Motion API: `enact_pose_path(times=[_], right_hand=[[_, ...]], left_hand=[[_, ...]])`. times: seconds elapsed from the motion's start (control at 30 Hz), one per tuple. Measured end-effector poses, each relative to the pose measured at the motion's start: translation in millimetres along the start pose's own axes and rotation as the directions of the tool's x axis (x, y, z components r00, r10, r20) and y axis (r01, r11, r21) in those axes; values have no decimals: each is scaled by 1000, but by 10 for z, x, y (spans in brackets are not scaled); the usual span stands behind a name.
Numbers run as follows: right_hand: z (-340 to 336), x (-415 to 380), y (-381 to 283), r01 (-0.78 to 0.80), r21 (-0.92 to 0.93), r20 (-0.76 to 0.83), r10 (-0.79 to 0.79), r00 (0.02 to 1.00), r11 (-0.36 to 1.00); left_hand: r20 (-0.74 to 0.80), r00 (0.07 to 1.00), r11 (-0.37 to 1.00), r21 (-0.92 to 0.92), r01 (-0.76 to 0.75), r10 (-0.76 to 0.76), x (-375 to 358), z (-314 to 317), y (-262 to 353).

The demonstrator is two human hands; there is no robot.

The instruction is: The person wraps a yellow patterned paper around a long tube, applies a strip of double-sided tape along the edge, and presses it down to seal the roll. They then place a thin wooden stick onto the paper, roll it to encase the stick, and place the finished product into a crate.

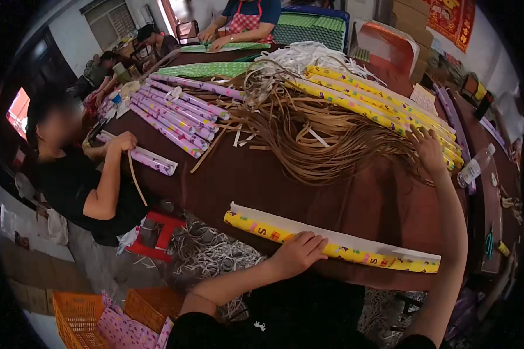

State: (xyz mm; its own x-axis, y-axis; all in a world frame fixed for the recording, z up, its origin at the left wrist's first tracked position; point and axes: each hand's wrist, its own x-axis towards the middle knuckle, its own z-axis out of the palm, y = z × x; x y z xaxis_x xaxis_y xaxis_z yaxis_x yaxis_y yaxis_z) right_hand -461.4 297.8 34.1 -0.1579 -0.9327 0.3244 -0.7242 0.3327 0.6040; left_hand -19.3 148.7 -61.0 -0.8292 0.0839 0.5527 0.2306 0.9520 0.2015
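Observation:
A yellow patterned paper roll point(355, 254) with a pale unrolled edge lies along the table's near edge. My left hand point(300, 254) is closed over its middle, pressing the roll with bent fingers. At the right, my right hand point(428, 148) reaches out over a stack of yellow rolls point(361, 102), its fingers apart and touching the rolls' near ends. Brown strips point(326, 145) lie in a loose heap beside that stack, with white strips point(308, 58) behind them.
Purple rolls point(174, 116) lie at the left of the brown table point(215, 180). A co-worker point(99, 174) there holds a strip. Another stands at the far side over green sheets point(206, 70). A bottle point(476, 166) lies right; a red stool point(157, 235) and orange crates point(78, 317) are below.

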Motion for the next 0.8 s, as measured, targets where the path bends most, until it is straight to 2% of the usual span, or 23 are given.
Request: enact_pose_path(times=[0.07, 0.1, 0.13, 0.2, 0.27, 0.33, 0.37, 0.4, 0.47, 0.5, 0.53, 0.6, 0.63, 0.67, 0.73, 0.77, 0.8], right_hand=[[273, 44, -21, 10, 28, 105, -13, 994, 1000], [320, 51, -29, 66, -65, 62, -62, 996, 996], [355, 57, -7, 72, -66, 55, -68, 996, 995], [393, 76, 62, 14, 33, 244, -22, 970, 999], [562, 24, 236, -8, 44, 221, -2, 975, 999], [506, -13, 362, -188, 154, 428, 106, 898, 970], [490, 6, 429, -298, 171, 535, 166, 828, 939], [414, -11, 478, -295, 171, 533, 163, 830, 940], [239, -56, 552, -186, 363, 452, 2, 892, 913], [270, -72, 610, -266, 405, 504, 29, 863, 875], [121, -22, 585, -262, 405, 503, 25, 864, 876], [-164, 56, 590, -486, 662, 576, 27, 817, 570], [-76, 70, 646, -540, 724, 582, 41, 812, 430], [-92, 66, 664, -540, 723, 582, 40, 812, 431], [-365, 132, 555, -650, 701, 641, 140, 754, 292], [-217, 99, 664, -616, 659, 624, 143, 768, 432], [-183, 105, 714, -588, 732, 522, 271, 808, 343]], left_hand=[[-24, 1000, 1000, -4, 13, -14, -17, 23, 9], [-43, 999, 1000, -7, 19, -19, -23, 29, 11], [-47, 999, 1000, -2, 24, -24, -32, 31, 13], [-23, 999, 999, -1, 34, -35, -44, 37, 22], [-53, 998, 1000, 10, 28, -28, -50, 57, 15], [-77, 997, 1000, 16, 24, -22, -34, 62, 8], [-77, 997, 1000, 22, 14, -12, -33, 57, 6], [-76, 997, 1000, 28, 5, -3, -38, 53, 5], [-72, 997, 1000, 20, 17, -15, -44, 46, 10], [-67, 997, 1000, 11, 24, -23, -42, 45, 12], [-70, 997, 1000, 11, 27, -27, -42, 48, 16], [-80, 996, 1000, -7, 29, -29, -44, 54, 17], [-81, 996, 1000, -7, 31, -31, -41, 51, 15], [-58, 998, 1000, -7, 30, -30, -41, 46, 13], [-32, 999, 1000, -6, 31, -31, -52, 45, 27], [-39, 999, 999, -9, 34, -34, -51, 46, 32], [-46, 998, 999, -9, 36, -37, -46, 43, 22]])
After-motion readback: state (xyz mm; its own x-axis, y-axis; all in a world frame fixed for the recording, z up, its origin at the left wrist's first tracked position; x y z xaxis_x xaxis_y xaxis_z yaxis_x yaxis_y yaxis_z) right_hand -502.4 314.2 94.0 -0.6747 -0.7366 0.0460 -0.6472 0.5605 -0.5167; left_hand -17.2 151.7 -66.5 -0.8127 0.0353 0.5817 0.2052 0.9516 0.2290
